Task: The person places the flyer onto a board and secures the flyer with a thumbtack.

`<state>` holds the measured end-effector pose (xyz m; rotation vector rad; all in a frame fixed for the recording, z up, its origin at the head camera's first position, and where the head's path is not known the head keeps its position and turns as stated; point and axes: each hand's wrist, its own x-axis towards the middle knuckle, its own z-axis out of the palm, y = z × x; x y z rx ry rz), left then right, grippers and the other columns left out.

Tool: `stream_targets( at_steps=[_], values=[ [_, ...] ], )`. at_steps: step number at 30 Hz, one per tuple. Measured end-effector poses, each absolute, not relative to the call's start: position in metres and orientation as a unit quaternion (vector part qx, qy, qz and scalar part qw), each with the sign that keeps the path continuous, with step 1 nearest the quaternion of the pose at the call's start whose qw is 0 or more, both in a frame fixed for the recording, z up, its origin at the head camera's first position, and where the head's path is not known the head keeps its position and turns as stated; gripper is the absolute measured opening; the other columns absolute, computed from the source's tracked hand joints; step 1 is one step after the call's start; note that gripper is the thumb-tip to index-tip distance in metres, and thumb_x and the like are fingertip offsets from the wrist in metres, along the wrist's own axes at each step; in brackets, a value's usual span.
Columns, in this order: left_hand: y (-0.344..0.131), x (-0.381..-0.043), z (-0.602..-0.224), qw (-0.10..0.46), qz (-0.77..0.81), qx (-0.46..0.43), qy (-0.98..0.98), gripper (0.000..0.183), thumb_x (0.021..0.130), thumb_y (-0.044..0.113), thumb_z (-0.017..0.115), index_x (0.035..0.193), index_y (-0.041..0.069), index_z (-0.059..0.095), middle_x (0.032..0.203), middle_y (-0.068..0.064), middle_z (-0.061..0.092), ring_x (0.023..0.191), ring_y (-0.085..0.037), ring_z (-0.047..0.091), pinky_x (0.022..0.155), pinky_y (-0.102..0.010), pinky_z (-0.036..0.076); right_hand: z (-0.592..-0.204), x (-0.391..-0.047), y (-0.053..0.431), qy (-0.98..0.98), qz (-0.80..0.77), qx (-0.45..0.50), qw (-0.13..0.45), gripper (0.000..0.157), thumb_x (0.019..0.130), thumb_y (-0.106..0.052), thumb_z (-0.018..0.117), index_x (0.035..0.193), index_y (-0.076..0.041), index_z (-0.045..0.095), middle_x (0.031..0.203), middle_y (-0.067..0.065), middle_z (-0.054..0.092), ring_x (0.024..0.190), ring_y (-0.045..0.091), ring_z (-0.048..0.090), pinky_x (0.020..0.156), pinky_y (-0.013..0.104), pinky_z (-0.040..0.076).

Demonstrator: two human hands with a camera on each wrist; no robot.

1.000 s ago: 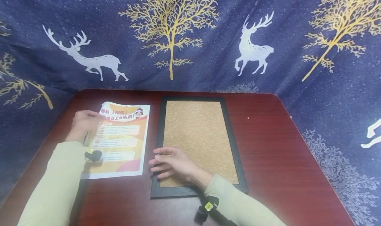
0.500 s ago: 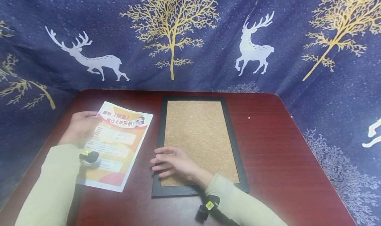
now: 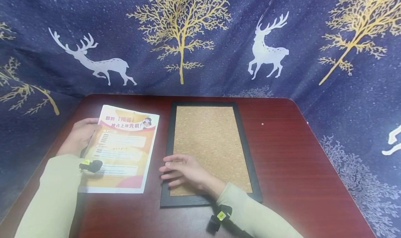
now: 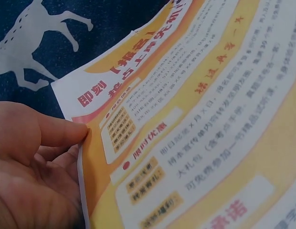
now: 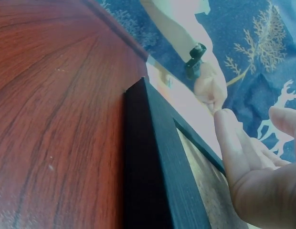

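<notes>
Judging by how things are lying, the work is only getting under way: one printed sheet (image 3: 125, 151) is staying clear of the cork board (image 3: 208, 137), and the left hand (image 3: 78, 136) is holding it. Taking hold of the paper is done; settling it and letting go seem to be what is left, and where it belongs the pictures are not telling.

In the head view the sheet is sitting at nine o'clock from the cork board, print facing up, its upper part appearing raised; whether its lower edge is touching the table (image 3: 288, 168) I cannot tell. The left hand is pinching the paper's left edge between ten and eleven o'clock, its fingers nearly closed — some are partly hidden behind the sheet. The right hand (image 3: 186, 171) is hovering at eight o'clock of the board, fingers spread and gently bent, holding nothing — contact with the black frame (image 3: 246, 154) I cannot tell.

Counting, the views are showing one sheet, one framed board, two hands, two wrist cameras (image 3: 93, 166), one pale speck (image 3: 262, 124) at the board's two o'clock, and, on the blue cloth (image 3: 219, 74), two whole white deer (image 3: 106, 65) plus part of another at three o'clock.
</notes>
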<state>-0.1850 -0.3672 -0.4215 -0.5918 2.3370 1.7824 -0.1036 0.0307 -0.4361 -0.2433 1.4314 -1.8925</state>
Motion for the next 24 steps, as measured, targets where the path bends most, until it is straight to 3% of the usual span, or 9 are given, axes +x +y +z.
stream_targets(
  at_steps=[10,15,21,24],
  values=[
    [-0.3680,-0.1814,-0.4229,0.067,0.603,-0.193,0.771,0.062,0.104,0.015,0.051,0.155,-0.005,0.023,0.083,0.015,0.063,0.077,-0.004,0.066,0.070,-0.027,0.057,-0.4365,-0.1067,0.0326,0.556,-0.740,-0.090,0.368,0.043,0.099,-0.014,0.062,0.136,0.006,0.053,0.118,0.022,0.069,0.103,0.035,0.070,0.077,0.048,0.059],
    [-0.3719,-0.1808,-0.4226,0.068,0.665,-0.185,0.720,0.047,0.102,0.009,0.053,0.146,0.001,0.037,0.081,0.012,0.068,0.075,-0.007,0.067,0.066,-0.026,0.057,-0.4365,-0.1088,0.0340,0.558,-0.739,-0.090,0.367,0.043,0.099,-0.014,0.062,0.136,0.006,0.053,0.118,0.023,0.069,0.103,0.036,0.070,0.078,0.048,0.059],
    [-0.3711,-0.1840,-0.4176,0.078,0.687,-0.184,0.699,0.057,0.104,0.009,0.050,0.154,-0.001,0.025,0.083,0.011,0.068,0.078,-0.006,0.067,0.069,-0.026,0.057,-0.4348,-0.1101,0.0345,0.561,-0.739,-0.086,0.364,0.042,0.099,-0.015,0.062,0.135,0.005,0.054,0.118,0.023,0.069,0.103,0.036,0.070,0.078,0.049,0.059],
    [-0.3699,-0.1845,-0.4143,0.085,0.709,-0.181,0.676,0.038,0.104,0.009,0.051,0.141,0.008,0.041,0.084,0.008,0.069,0.079,-0.008,0.068,0.070,-0.026,0.057,-0.4345,-0.1109,0.0341,0.564,-0.738,-0.083,0.360,0.041,0.100,-0.014,0.062,0.135,0.005,0.054,0.117,0.022,0.070,0.103,0.036,0.070,0.077,0.049,0.059]
  ],
)
